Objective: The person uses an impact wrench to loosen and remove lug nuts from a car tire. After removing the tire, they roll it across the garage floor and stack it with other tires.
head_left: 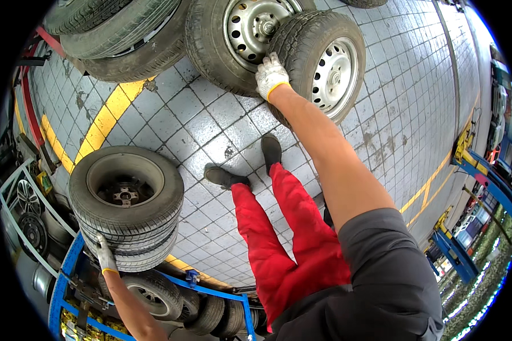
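Observation:
My right hand (pixel 272 75), in a white glove with a yellow cuff, has its fingers bent against the black tread of a wheel (pixel 334 74). That wheel stands on edge, its silver steel rim with round holes turned to the right. Close behind it on the left is a larger wheel (pixel 256 31), also with a silver holed rim. At the lower left, my gloved left hand (pixel 106 253) lies with fingers stretched out against the side of a tyre stack (pixel 125 216). A dark rim hub shows inside the top wheel of that stack.
More tyres (pixel 125 40) are piled at the upper left, beside a red bar (pixel 28 108). A blue rack (pixel 68 273) with wheels stands at the lower left. Yellow lines (pixel 105 122) cross the grey tiled floor (pixel 199 125). Blue and yellow lift arms (pixel 486 173) are at the right.

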A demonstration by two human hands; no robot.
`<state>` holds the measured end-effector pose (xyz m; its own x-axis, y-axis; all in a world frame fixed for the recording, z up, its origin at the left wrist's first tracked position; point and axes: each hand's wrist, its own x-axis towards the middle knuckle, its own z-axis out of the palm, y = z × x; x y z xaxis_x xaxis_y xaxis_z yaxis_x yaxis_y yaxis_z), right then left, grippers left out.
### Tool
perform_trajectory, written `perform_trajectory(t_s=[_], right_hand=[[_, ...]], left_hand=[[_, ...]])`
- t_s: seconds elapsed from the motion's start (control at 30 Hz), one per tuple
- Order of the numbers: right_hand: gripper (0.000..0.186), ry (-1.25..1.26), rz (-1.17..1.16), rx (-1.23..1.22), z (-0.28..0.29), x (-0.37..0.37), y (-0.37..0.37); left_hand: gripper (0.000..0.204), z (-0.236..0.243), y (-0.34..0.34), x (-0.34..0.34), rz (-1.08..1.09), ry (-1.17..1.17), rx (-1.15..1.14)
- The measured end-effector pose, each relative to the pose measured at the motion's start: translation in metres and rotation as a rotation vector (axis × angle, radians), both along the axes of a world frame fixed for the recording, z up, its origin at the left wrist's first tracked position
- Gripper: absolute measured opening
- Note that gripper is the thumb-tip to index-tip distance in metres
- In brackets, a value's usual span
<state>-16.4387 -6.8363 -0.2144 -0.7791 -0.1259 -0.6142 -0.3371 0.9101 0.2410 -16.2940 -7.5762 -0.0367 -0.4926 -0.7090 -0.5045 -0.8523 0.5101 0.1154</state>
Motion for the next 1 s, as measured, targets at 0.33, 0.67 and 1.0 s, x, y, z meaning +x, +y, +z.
perform_trajectory(t_s=[0.33, 0.67, 1.0], right_hand=[[0.042, -0.066, 0.19, 0.129, -0.01, -0.011, -0.005], [0.056, -0.171, 0.167, 0.082, -0.024, -0.029, 0.006], [0.042, -0.007, 0.271, -0.215, 0.048, -0.001, 0.077]], left_hand=[[0.089, 0.003, 0.008, 0.003, -0.029, 0.048, 0.004], [0.089, 0.003, 0.006, 0.005, -0.061, 0.113, 0.072], [0.095, 0.001, -0.022, 0.018, 0.012, 0.081, 0.037]])
